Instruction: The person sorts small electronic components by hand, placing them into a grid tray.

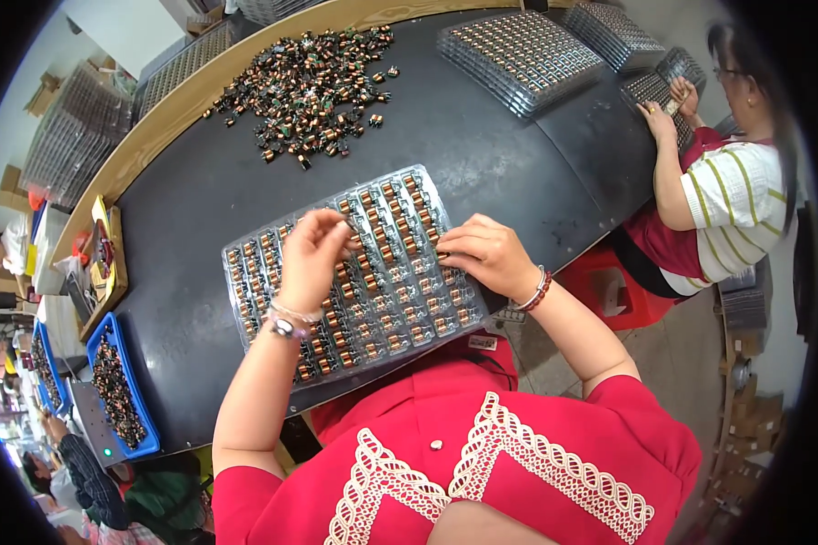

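Note:
A clear plastic tray [235,313] of small copper coils [314,322] lies at a slant on the dark table in front of me. My left hand [311,254] is over its middle, thumb and fingers pinched at a coil row; what they hold is hidden. At the tray's right edge my right hand [488,252] pinches a small dark-and-copper coil, mostly covered by the fingertips. Coils fill the left and upper rows densely. Towards the lower right the pockets look more see-through, with coils spaced further apart.
A loose coil heap [314,86] lies beyond the tray. Stacked filled trays [523,59] stand at the far right, where a co-worker [727,173] handles parts. Blue bins of coils [118,386] and a wooden box [107,263] sit left. A wooden rim [168,113] borders the table.

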`<state>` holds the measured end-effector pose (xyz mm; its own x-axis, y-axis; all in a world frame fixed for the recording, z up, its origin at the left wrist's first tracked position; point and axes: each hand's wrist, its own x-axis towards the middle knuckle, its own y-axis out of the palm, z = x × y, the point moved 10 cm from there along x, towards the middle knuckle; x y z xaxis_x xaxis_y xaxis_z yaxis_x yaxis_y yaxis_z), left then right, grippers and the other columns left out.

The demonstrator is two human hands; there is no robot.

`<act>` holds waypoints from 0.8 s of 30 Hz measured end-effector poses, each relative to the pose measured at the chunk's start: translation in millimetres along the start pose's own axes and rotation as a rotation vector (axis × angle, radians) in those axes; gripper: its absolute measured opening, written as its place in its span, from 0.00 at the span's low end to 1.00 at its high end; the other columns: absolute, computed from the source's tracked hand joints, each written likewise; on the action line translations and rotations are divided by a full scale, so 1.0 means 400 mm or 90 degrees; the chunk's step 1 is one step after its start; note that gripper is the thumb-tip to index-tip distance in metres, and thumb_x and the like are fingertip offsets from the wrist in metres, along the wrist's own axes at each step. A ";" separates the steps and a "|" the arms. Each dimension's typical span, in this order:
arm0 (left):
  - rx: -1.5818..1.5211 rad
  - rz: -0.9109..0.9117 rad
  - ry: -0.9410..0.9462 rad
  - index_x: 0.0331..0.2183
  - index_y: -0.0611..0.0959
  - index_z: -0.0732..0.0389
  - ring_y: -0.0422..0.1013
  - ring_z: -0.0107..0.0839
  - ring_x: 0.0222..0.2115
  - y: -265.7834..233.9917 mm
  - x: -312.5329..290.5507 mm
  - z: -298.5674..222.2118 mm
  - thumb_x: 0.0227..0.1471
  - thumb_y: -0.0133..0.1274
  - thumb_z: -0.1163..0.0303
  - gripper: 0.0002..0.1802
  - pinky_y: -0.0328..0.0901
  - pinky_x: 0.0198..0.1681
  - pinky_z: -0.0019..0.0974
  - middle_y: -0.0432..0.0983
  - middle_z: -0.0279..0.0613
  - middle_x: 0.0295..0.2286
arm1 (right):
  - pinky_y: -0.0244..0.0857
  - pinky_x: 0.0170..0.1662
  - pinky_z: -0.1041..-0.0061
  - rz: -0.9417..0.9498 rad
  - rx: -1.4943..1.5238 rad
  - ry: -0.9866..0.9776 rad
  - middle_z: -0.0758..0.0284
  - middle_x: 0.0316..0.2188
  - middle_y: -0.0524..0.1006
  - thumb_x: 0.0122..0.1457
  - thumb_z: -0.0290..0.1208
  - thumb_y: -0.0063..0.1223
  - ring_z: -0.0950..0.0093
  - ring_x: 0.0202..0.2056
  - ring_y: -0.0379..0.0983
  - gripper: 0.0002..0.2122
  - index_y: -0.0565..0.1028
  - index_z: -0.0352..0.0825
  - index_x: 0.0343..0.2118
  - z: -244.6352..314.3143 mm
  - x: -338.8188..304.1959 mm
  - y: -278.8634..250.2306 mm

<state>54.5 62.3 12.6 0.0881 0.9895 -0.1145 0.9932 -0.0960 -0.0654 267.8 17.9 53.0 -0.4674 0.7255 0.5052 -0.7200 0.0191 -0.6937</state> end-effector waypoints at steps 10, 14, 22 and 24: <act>0.565 -0.014 0.207 0.24 0.81 0.62 0.56 0.47 0.50 0.149 -0.091 -0.058 0.39 0.59 0.73 0.05 0.54 0.53 0.47 0.67 0.45 0.42 | 0.66 0.36 0.75 0.004 0.034 0.022 0.70 0.36 0.76 0.45 0.27 0.60 0.72 0.31 0.71 0.07 0.80 0.37 0.30 -0.030 -0.014 0.004; 0.589 -0.043 0.202 0.21 0.80 0.62 0.55 0.48 0.51 0.155 -0.087 -0.061 0.36 0.60 0.74 0.05 0.52 0.54 0.50 0.66 0.46 0.43 | 0.67 0.30 0.77 -0.005 -0.047 -0.003 0.69 0.35 0.74 0.46 0.29 0.60 0.74 0.30 0.71 0.07 0.79 0.37 0.30 -0.016 -0.022 0.001; 0.556 -0.106 0.286 0.33 0.74 0.60 0.60 0.47 0.46 0.071 0.029 -0.112 0.36 0.58 0.78 0.16 0.55 0.51 0.47 0.67 0.48 0.39 | 0.69 0.38 0.71 -0.044 -0.006 0.025 0.63 0.37 0.74 0.47 0.23 0.57 0.66 0.35 0.74 0.07 0.77 0.34 0.32 -0.067 0.110 -0.048; 0.556 -0.209 0.226 0.37 0.75 0.61 0.67 0.43 0.41 -0.043 0.133 -0.118 0.44 0.56 0.73 0.15 0.62 0.45 0.41 0.72 0.45 0.36 | 0.69 0.37 0.71 -0.054 -0.078 0.026 0.64 0.37 0.74 0.49 0.28 0.57 0.66 0.34 0.74 0.09 0.76 0.36 0.35 -0.119 0.214 -0.029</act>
<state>45.9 121.6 54.6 -0.0217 0.9425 0.3335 0.5816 0.2833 -0.7626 260.7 112.6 79.8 -0.3852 0.7449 0.5448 -0.6869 0.1629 -0.7083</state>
